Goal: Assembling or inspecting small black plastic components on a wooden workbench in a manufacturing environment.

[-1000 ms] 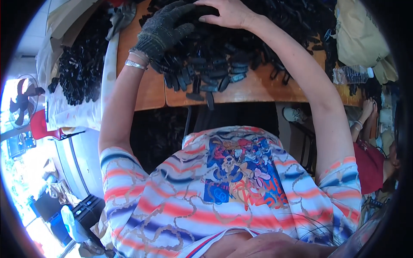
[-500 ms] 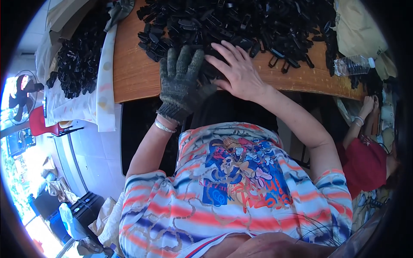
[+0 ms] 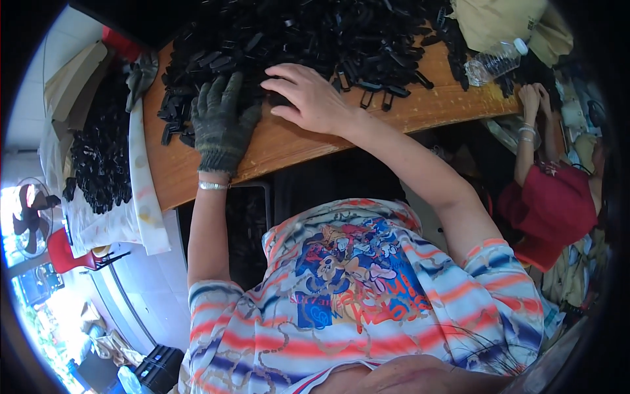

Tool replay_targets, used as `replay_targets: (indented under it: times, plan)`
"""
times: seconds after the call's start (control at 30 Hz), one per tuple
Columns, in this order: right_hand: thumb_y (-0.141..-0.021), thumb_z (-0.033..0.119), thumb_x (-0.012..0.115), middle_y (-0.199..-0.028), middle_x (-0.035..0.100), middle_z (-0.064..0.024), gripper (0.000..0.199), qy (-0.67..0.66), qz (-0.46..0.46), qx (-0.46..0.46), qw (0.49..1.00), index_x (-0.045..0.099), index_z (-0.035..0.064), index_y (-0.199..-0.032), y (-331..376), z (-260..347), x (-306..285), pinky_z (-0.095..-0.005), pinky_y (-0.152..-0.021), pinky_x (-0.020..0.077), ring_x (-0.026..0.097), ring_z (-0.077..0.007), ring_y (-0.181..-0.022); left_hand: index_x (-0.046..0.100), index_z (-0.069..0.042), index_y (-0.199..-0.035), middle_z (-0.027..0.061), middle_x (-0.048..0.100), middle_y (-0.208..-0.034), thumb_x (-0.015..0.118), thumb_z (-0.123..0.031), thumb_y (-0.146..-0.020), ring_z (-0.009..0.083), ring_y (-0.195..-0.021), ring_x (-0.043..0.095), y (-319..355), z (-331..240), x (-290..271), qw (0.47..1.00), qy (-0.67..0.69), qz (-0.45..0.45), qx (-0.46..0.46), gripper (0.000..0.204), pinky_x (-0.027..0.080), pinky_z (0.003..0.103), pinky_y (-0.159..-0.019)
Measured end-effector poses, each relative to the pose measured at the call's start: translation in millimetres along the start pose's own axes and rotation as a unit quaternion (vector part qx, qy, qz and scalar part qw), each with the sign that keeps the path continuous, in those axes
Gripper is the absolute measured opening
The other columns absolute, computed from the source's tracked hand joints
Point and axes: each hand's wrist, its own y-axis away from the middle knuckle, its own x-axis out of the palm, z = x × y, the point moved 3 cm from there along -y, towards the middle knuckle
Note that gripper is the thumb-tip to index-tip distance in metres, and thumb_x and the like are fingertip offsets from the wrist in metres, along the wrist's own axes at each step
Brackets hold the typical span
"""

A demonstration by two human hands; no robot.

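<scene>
A wide heap of small black plastic clip-like parts (image 3: pixel 262 43) covers the far part of the wooden table (image 3: pixel 282 141). My left hand (image 3: pixel 222 121), in a dark knitted glove, lies at the heap's near left edge with its fingers stretched out over the parts. Just to its right, my bare right hand (image 3: pixel 312 98) is held over the near side of the heap, fingers pointing left and parted from the thumb. Dark parts lie beneath its fingers; I see nothing gripped in either hand.
Left of the table, more black parts (image 3: pixel 102 161) lie on pale sheeting (image 3: pixel 147 197). At the right stand a clear plastic bottle (image 3: pixel 497 63), lying on its side, and a tan bag (image 3: pixel 495 23). Beyond, a person in a red top (image 3: pixel 551 203) has both hands at the table's edge.
Both hands have moved left along the heap, and the left hand has drawn apart from the right. The view has shifted and tilted, too.
</scene>
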Motion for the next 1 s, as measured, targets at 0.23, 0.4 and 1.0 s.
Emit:
replay_targets:
  times: [0.23, 0.4, 1.0]
  plan:
    - [-0.081, 0.002, 0.069, -0.093, 0.062, -0.0076, 0.015, 0.099, -0.035, 0.100, 0.989, 0.069, 0.0047, -0.096, 82.3, -12.5, -84.6, -0.0371, -0.073, 0.0531, 0.062, -0.0263, -0.090, 0.064, -0.015, -0.123, 0.0081, 0.063, -0.125, 0.068, -0.019, -0.088, 0.0283, -0.115, 0.059, 50.4, -16.8, -18.5, 0.997, 0.050, -0.056, -0.004, 0.035, 0.048, 0.043, -0.094]
    - [-0.082, 0.002, 0.060, -0.099, 0.058, -0.0087, 0.024, 0.222, 0.056, 0.104, 0.968, 0.069, 0.0039, -0.104, 92.3, -21.4, -84.8, -0.0386, -0.078, 0.0496, 0.058, -0.0267, -0.096, 0.069, -0.013, -0.114, 0.0087, 0.067, -0.111, 0.067, -0.019, -0.089, 0.0270, -0.102, 0.063, 20.5, -86.3, -14.0, 0.996, 0.084, 0.008, 0.037, 0.026, 0.049, 0.042, -0.089]
    - [-0.090, -0.004, 0.064, -0.099, 0.062, -0.0029, 0.026, -0.251, -0.102, 0.263, 0.926, 0.061, 0.0028, -0.115, 74.0, -21.0, -61.4, -0.0206, -0.068, 0.0528, 0.062, -0.0066, -0.081, 0.069, -0.007, -0.099, 0.0093, 0.070, -0.102, 0.075, -0.014, -0.083, 0.0267, -0.093, 0.067, 28.0, -93.0, -0.6, 0.920, 0.363, 0.056, -0.134, 0.018, 0.054, 0.039, -0.080]
